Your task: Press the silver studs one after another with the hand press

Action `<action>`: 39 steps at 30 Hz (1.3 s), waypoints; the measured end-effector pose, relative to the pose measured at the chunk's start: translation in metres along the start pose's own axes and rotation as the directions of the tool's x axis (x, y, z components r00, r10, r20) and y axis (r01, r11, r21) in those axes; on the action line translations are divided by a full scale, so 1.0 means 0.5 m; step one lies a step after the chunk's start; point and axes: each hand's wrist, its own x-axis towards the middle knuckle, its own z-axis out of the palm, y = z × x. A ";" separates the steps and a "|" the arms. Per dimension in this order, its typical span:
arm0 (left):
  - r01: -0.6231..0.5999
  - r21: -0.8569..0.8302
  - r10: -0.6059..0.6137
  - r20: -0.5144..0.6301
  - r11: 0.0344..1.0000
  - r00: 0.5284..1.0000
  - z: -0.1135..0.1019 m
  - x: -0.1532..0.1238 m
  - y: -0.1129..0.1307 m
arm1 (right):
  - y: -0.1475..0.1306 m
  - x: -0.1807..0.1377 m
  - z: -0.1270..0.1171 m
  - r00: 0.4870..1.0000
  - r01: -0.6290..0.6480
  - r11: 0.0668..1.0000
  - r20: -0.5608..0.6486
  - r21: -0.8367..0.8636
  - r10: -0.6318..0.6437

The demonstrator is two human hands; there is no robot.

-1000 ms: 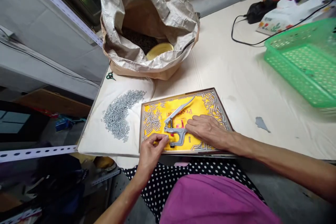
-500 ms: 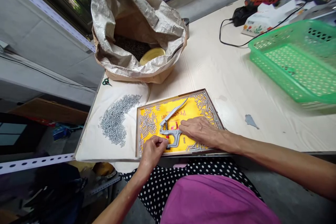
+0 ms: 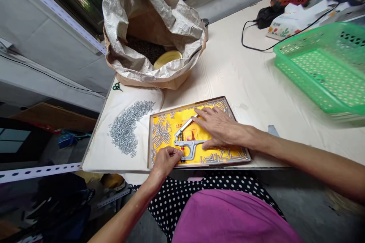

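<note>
Grey snap pliers [image 3: 189, 151] lie in a shallow tray [image 3: 149, 144] with a yellow lining, their handles spread apart and a dark spring between them. My right hand [image 3: 221, 127] spans both handles: its fingers lie over the upper lever, and its thumb is against the lower handle. At the pliers' jaw, by a small red part, my left hand [image 3: 167, 160] is closed in a pinch. Whatever sits between its fingertips is too small to make out. Short silvery metal pins [image 3: 161, 133] are scattered around the tray's edges.
A pile of similar metal pins [image 3: 124, 131] lies on white cloth to the left, with green-handled scissors [image 3: 117, 87] behind. An open woven sack [image 3: 155, 78] holding dark pieces and a yellow bowl [image 3: 168, 59] stands at the back. A green basket [image 3: 316, 79] is at the right.
My right hand has moved up from the lower handle's end and spread its fingers over the upper lever. The lever has tipped slightly. My left hand stays pinched at the jaw.
</note>
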 end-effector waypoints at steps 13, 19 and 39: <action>-0.126 0.194 0.151 -0.115 0.973 0.982 0.008 -0.020 -0.005 | 0.000 0.013 -0.002 0.995 0.028 0.999 0.101 -0.016 -0.027; -0.530 0.529 0.676 -0.116 0.662 0.728 0.038 -0.005 0.046 | -0.015 0.003 -0.019 0.996 0.065 0.997 0.050 0.048 -0.067; -0.575 0.627 0.685 0.090 0.525 0.723 0.040 0.097 0.101 | -0.017 0.031 0.017 0.996 -0.025 0.999 0.080 0.023 0.023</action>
